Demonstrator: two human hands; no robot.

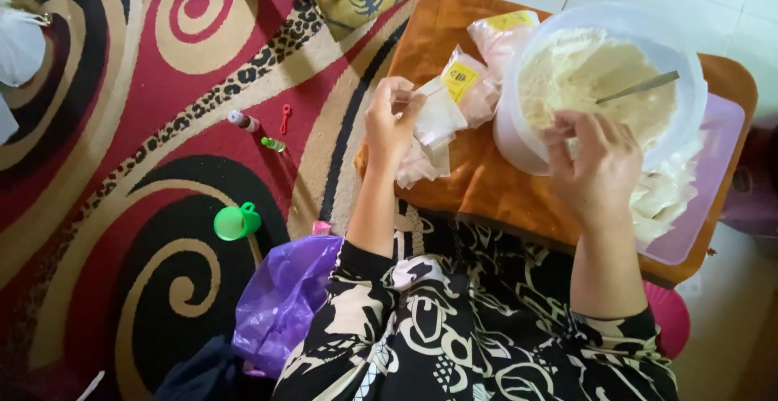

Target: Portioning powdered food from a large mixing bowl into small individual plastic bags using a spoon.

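Plastic bag (pixel 438 117) (small, clear) is pinched in the left hand (pixel 391 121) over an orange cloth (pixel 486 186); the right hand (pixel 598 162), fingers half-curled, touches the white tub (pixel 519 137) of pale powder.

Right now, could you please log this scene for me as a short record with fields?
Setting: orange mat on a floor, beside a red swirl-patterned carpet
Left hand: pinches the top of a small clear plastic bag
Right hand: at the near rim of the white plastic tub, fingers bent; what it grips cannot be told
Tub contents: pale crumbly food with a metal utensil lying in it
Behind the bag: filled packets with yellow labels
Under the tub: translucent lid
On carpet: green cup, purple bag
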